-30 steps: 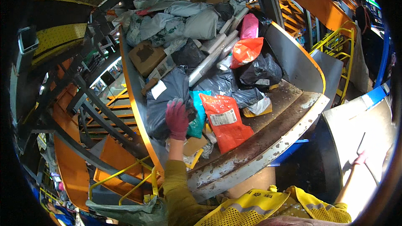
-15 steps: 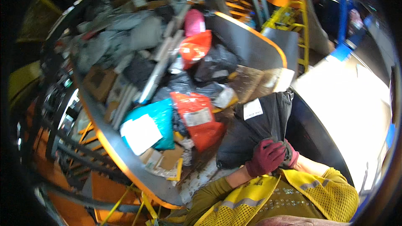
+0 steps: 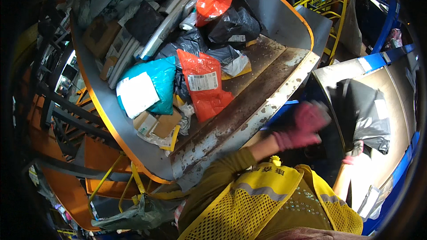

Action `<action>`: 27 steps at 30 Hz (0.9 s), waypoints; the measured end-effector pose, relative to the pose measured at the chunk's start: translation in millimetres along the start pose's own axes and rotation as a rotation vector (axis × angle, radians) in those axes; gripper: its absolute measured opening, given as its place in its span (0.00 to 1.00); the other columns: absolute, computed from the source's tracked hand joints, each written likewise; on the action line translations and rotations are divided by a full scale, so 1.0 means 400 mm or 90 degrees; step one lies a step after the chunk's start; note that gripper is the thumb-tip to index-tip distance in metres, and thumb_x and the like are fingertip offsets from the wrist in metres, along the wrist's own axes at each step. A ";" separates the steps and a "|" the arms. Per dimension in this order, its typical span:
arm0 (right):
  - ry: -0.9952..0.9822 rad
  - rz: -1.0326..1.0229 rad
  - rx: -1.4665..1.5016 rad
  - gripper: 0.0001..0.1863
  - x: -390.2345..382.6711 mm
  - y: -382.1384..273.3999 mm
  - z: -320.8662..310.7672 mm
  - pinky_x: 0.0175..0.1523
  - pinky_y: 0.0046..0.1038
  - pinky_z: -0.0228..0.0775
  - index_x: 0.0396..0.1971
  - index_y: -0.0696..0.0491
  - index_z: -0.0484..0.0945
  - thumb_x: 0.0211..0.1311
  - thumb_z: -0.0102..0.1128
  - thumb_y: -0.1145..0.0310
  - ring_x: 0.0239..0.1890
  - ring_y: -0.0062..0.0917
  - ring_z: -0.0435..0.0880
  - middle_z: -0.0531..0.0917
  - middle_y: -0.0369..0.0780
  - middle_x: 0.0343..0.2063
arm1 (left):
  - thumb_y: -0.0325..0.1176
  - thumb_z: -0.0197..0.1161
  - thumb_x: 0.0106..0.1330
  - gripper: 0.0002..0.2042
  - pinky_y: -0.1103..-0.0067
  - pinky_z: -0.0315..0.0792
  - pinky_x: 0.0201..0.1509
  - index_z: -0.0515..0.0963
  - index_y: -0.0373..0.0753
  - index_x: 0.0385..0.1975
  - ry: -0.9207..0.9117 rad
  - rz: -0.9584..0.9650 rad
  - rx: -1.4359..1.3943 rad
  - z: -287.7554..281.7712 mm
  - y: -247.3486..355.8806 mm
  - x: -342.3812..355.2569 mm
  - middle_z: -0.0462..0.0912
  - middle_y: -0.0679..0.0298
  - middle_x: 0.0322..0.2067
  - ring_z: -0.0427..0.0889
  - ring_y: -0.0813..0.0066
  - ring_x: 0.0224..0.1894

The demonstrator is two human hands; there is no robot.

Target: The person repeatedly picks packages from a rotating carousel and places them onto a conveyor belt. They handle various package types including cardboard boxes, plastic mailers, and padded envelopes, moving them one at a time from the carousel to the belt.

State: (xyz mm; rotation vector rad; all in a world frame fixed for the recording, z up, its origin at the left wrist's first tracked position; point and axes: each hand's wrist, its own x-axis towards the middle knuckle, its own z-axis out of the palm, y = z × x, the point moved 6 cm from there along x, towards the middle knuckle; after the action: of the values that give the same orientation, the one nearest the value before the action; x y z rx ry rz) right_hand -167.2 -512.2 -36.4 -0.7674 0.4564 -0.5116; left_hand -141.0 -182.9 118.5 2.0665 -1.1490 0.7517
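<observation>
A black plastic mailing bag [image 3: 358, 113] with a white label is over the bright pale belt surface on the right. My right hand [image 3: 354, 153], in a maroon and grey glove, closes on the bag's near edge; its fingers are partly hidden. My left hand [image 3: 308, 125], in a matching glove, is apart from the bag, between it and the chute. Motion blurs its fingertips, but the thumb stands away from the fingers and nothing is held. An orange-red parcel bag [image 3: 203, 84] and a teal parcel bag [image 3: 167, 82] lie in the chute to the left.
The grey chute [image 3: 100, 106] has an orange rim and a worn metal lip [image 3: 267, 106]. Black bags [image 3: 233, 26], cardboard boxes [image 3: 98, 38] and grey bags fill it further back. A blue-edged pale belt [image 3: 402, 86] runs along the right. A yellow rail frame [image 3: 340, 26] stands behind.
The black bag has moved right, from before my chest at the chute to the pale belt. My left hand has let go of it. My view has turned, showing more of the belt.
</observation>
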 end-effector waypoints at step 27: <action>-0.398 0.255 -0.124 0.26 -0.369 0.254 0.550 0.45 0.21 0.69 0.51 0.55 0.68 0.48 0.60 0.80 0.37 0.18 0.76 0.77 0.35 0.38 | 0.29 0.58 0.65 0.19 0.77 0.71 0.50 0.67 0.35 0.56 0.237 -0.524 -0.733 -0.202 -0.342 -0.057 0.79 0.62 0.43 0.78 0.73 0.43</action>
State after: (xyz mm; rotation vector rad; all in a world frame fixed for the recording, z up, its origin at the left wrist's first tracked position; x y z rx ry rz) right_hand -133.1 -246.5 57.2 -0.9460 0.0661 0.1574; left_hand -44.8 -54.3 116.8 1.1251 -0.2650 -0.0100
